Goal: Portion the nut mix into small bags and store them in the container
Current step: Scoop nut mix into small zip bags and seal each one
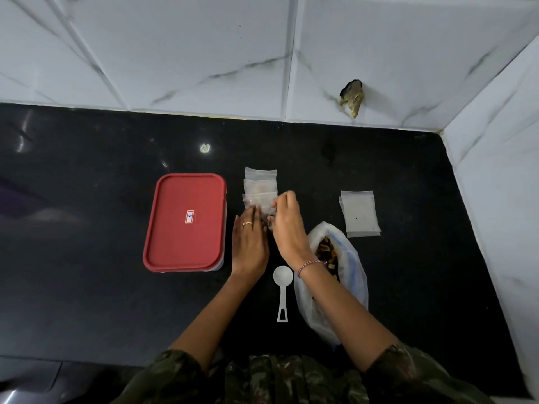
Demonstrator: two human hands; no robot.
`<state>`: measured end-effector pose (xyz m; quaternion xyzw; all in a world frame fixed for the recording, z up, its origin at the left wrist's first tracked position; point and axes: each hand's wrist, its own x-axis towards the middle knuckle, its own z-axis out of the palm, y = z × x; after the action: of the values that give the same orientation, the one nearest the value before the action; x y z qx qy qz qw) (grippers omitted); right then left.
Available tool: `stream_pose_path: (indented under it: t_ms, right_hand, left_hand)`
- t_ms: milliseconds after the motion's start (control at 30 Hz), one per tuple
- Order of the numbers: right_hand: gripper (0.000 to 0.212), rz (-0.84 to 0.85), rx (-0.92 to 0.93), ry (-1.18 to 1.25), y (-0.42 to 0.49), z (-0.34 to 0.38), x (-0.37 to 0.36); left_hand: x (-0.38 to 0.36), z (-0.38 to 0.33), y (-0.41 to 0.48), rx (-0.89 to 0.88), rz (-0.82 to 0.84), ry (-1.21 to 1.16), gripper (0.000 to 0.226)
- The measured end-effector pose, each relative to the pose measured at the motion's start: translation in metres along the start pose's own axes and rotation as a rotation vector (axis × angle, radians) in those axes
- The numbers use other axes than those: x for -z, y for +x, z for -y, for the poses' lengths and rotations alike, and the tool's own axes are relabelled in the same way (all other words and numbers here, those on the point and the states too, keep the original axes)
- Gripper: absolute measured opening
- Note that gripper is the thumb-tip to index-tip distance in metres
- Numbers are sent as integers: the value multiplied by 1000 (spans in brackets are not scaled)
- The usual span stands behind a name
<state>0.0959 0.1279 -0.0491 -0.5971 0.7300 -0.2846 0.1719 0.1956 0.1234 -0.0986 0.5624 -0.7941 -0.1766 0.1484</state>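
Head view: a black polished stone table (87, 199) runs from the white tiled wall at its back edge to the person at its near edge. Left of the middle sits a rectangular plastic container with a red lid (185, 223); the lid is on, and its long sides run from the near edge towards the back edge. Towards the near right, a large clear plastic bag of nut mix (329, 258) lies with its mouth open towards the back edge, partly under the right forearm.

Both hands meet at the middle of the table over a small clear bag (264, 212) with dark contents. The left hand (250, 234) lies palm down, its fingers nearly straight and close together, with the tips resting on the bag's left side; the thumb is hidden. The right hand (287, 225) has its fingers curled and pinches the bag's right upper edge.

Near the right edge lies a flat stack of empty small bags (360, 212), well apart from the hands. Just behind the hands, two filled small bags (260, 183) overlap in a row towards the back edge. A white plastic measuring scoop (283, 290) lies between the forearms, bowl towards the hands, handle towards the near edge.
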Motion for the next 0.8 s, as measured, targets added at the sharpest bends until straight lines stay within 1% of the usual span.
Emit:
stream_pose_path:
  t_ms: [67,167,267,400,600,700,800]
  right_hand:
    - [34,111,103,-1,-6,4,-3]
    - [56,298,198,-235,-10,-2,-10]
    - [62,409,121,-298,-11,-9,-15]
    - [66,441,1,-320,-12,-6,-18]
    - [70,505,-70,-360,-6,-1,-18]
    - [70,526,-60,-432,-1,3,-13]
    - [63,493,-41,-466,1,6,0]
  left_hand:
    - [-1,3,0,-48,43,72,59]
    - [2,6,-1,-94,143,168,75]
    - [7,3,0,-64,224,192,79]
    - [9,0,3,-31,272,179,87]
    - [8,1,6,-34,289,245,92]
    - [12,-2,8,-34,306,292,90]
    - [19,-9,7,-16,285,229,85]
